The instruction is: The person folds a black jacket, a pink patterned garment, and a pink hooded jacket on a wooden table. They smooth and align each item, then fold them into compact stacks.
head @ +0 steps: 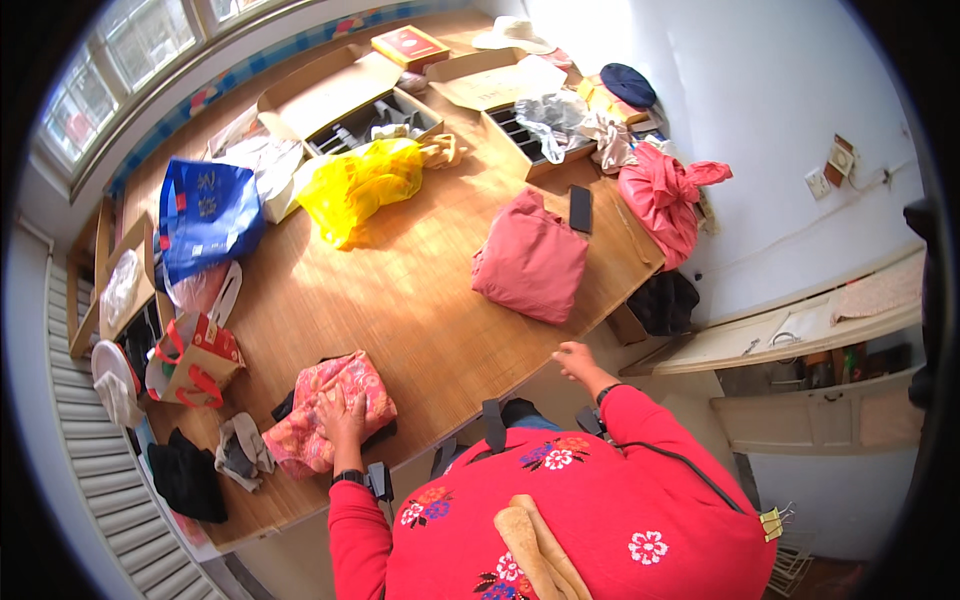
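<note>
Flat against a folded pink-and-orange patterned cloth lies my left hand, its fingers spread over the top. Dark fabric shows from beneath this bundle, near the table's front edge. My right hand hovers by the edge with loosely curled fingers and nothing visible in it. Just beyond it, a folded dusty-pink garment rests on the wooden table, apart from the hand. A black smartphone lies beside that garment. Left of the patterned cloth are a crumpled grey-and-beige cloth and a black folded garment.
A yellow plastic bag, a blue bag and a paper bag stand along the left and back. Two open cardboard boxes sit behind. A knotted pink bundle is at the right corner, near an open drawer.
</note>
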Action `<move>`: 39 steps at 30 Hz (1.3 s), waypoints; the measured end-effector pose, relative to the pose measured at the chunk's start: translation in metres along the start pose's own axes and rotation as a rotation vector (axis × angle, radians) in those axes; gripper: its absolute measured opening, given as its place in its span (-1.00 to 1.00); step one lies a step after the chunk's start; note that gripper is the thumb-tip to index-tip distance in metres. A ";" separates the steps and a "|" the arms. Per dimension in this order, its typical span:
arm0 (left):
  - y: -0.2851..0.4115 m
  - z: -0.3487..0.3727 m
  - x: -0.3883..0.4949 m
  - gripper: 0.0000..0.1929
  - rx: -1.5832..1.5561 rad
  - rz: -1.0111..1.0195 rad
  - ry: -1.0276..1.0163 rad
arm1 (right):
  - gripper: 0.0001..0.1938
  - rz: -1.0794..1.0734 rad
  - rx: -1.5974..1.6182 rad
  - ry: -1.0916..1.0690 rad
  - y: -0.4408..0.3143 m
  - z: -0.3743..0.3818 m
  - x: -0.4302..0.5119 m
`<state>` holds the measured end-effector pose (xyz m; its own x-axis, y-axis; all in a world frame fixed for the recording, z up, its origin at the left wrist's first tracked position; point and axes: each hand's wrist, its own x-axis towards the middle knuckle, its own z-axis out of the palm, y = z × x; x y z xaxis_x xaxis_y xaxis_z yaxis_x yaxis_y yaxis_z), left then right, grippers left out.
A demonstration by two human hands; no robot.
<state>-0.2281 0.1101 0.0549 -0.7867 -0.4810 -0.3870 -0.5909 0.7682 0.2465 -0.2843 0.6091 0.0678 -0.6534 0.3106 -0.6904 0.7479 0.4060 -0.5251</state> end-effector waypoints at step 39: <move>0.175 0.035 -0.134 -0.27 -1.923 -0.084 -0.045 | -0.79 -1.490 -0.783 -1.023 -0.137 -0.020 -0.018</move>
<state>-0.2201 0.3241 0.1188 -0.7639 -0.4526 -0.4599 -0.0193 -0.6964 0.7174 -0.3777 0.5650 0.1618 -0.0918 -0.9893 -0.1138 -0.6318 0.1461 -0.7613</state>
